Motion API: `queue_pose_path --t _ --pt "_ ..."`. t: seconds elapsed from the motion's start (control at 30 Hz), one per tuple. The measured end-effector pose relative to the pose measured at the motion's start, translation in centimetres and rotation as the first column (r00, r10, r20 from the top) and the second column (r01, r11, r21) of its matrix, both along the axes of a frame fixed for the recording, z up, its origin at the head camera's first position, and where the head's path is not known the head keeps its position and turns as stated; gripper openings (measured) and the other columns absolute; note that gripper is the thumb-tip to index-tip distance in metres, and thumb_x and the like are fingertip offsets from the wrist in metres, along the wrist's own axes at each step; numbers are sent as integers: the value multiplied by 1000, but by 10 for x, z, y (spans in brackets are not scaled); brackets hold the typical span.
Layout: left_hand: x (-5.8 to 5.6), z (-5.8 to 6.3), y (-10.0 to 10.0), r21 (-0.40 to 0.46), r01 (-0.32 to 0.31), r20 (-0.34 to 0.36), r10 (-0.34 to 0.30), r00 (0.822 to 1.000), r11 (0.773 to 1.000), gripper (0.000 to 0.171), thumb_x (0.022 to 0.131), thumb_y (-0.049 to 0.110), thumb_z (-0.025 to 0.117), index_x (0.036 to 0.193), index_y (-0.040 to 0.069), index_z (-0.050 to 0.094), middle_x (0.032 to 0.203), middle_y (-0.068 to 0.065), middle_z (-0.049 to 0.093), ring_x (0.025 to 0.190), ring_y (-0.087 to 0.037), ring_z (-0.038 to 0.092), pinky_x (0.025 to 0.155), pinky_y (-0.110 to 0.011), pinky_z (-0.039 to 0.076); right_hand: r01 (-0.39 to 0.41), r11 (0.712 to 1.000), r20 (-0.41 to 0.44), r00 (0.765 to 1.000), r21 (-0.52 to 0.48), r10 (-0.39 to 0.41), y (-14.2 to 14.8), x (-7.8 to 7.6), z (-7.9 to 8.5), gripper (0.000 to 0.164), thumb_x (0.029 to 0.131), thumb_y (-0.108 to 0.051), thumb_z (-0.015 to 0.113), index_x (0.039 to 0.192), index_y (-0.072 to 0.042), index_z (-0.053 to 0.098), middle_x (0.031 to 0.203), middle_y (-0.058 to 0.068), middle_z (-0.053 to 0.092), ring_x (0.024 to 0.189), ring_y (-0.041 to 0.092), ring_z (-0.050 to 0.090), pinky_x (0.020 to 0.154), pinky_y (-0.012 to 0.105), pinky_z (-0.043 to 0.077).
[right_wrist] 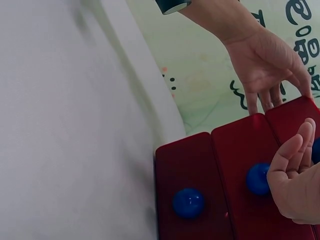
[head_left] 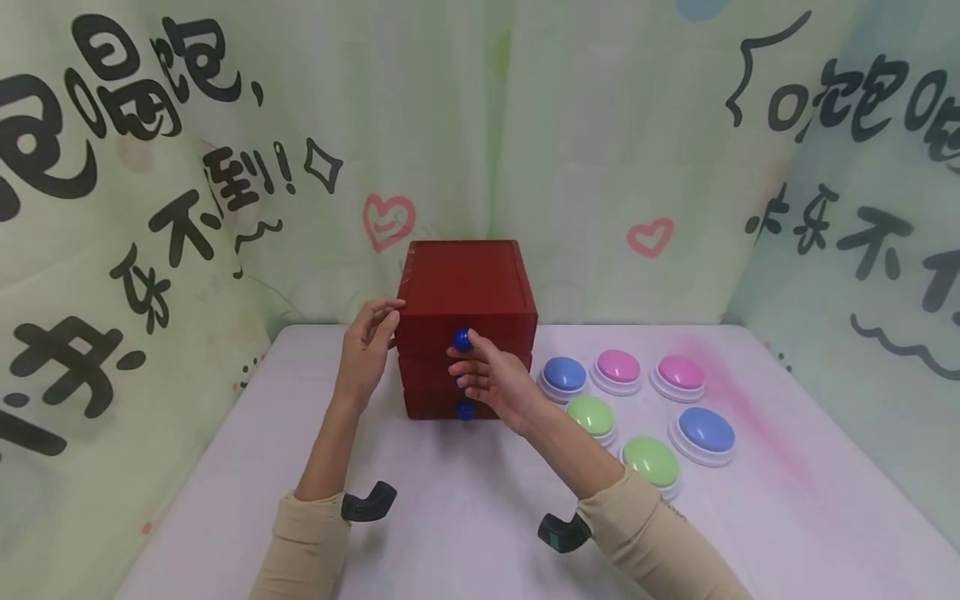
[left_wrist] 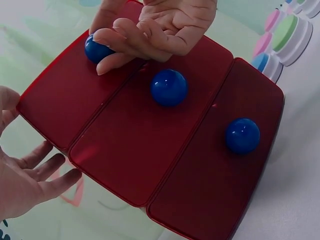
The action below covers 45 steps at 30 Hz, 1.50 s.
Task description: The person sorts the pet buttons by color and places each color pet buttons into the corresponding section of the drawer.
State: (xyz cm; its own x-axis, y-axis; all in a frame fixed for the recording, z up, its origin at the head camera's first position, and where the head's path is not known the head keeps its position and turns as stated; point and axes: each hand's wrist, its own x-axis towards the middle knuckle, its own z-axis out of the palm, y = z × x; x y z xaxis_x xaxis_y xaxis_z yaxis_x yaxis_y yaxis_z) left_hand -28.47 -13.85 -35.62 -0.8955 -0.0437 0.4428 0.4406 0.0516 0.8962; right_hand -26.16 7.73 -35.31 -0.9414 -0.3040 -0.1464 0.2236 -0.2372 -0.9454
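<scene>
A dark red box with three stacked drawers, each with a round blue knob, stands on the table. My right hand is at its front, thumb and index finger pinching the top blue knob; the other fingers are loosely bent in front of the middle knob. Below them the bottom knob is untouched. The drawer fronts look level with one another. At the box's left side, my left hand touches the upper edge with fingertips, its fingers fairly straight and spread along the side.
Several round push buttons with white bases stand right of the box: a blue button, a pink button and a green button among them. A printed curtain rises behind the white table. Dark wrist mounts stick out from both forearms.
</scene>
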Motion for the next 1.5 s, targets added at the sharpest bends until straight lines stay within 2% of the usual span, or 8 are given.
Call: queue_pose_path --t 0.13,0.37,0.47,0.67,1.0,1.5 --pt "0 0 0 2 5 0 -5 1000 1000 30 108 20 52 133 5 59 124 -10 58 113 -16 61 87 -27 56 12 1000 3 1000 1 -12 0 0 0 52 104 -45 55 129 0 64 91 1 70 83 14 61 81 24 53" --pt "1 1 -1 3 14 14 -14 1000 1000 32 108 23 52 134 8 59 128 -13 58 118 -22 60 98 -52 54 34 999 1 999 20 -34 -1 5 -2 55 102 -50 58 128 -2 65 94 1 70 85 15 61 82 24 52" --pt "2 1 -2 -1 15 25 -15 1000 1000 32 108 25 51 135 9 60 131 -13 57 120 -24 59 99 -56 53 45 999 -4 999 30 -45 -1 6 -5 55 100 -51 59 127 -4 67 95 1 70 87 15 61 82 24 53" --pt "0 -2 -4 12 31 47 -31 998 999 33 109 24 47 135 8 59 135 -12 59 123 -22 57 101 -55 52 41 998 -17 999 44 -40 -1 10 -8 53 100 -51 59 125 -4 68 93 3 69 88 16 62 79 25 53" --pt "0 -1 -4 2 23 55 -24 998 1000 33 109 26 47 136 10 59 134 -12 59 124 -23 57 102 -55 52 18 999 -35 999 48 -16 2 21 -7 50 103 -47 57 125 -4 67 93 4 68 87 17 61 78 24 52" --pt "1 -1 -2 -20 -1 52 2 999 1000 34 108 30 50 137 14 59 138 -9 60 127 -24 56 103 -55 51 8 999 -52 999 48 -5 4 38 -13 60 97 -55 63 128 -4 67 95 3 69 84 16 63 81 24 53"
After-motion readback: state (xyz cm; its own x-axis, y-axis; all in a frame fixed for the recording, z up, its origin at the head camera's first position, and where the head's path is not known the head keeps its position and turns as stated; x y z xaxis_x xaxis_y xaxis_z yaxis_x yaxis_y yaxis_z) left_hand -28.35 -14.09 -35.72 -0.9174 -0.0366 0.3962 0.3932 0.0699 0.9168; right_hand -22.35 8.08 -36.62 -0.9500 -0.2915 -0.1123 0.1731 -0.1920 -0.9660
